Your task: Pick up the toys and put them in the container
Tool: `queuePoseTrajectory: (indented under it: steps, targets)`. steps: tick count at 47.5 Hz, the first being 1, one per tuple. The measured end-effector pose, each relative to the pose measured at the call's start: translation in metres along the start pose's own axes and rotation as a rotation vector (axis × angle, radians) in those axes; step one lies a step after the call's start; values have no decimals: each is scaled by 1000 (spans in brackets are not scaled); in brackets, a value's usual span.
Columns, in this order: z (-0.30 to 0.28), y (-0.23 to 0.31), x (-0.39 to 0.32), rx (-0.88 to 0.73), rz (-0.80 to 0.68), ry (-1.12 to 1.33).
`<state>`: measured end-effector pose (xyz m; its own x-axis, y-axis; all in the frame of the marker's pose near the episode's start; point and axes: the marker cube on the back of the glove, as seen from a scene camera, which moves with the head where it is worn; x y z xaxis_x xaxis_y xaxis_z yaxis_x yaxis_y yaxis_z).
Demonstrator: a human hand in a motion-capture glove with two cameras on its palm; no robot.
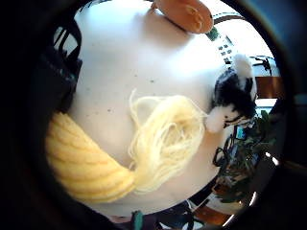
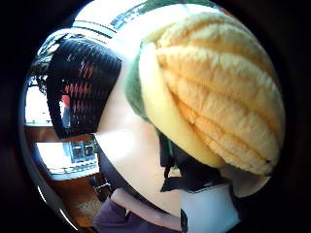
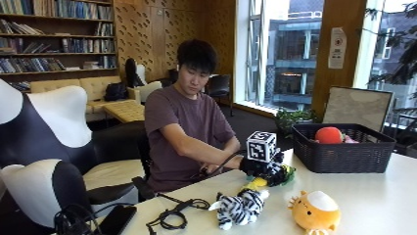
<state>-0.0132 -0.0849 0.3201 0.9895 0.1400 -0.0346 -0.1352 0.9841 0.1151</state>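
Bookshelves full of books fill the upper left of the frame, set in a wood-panelled wall. Below them stands a yellow sofa. Black-and-white chairs crowd the lower left. Tall windows at upper right let in daylight and show a building outside. The white bench spans the lower right.

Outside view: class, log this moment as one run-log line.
hand: grips corn toy | zebra, orange toy: on table | basket: holds red toy
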Motion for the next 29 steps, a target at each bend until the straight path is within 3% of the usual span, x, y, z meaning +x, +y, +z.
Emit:
queuePoseTrajectory:
  steps: [2, 7, 16, 29]
  targets:
    - [-3, -7, -1, 35, 55, -79]
    - [-5, -18, -4, 42, 28, -105]
    - [-25, -39, -8, -131, 8, -185]
    - [-165, -66, -25, 3, -19, -155]
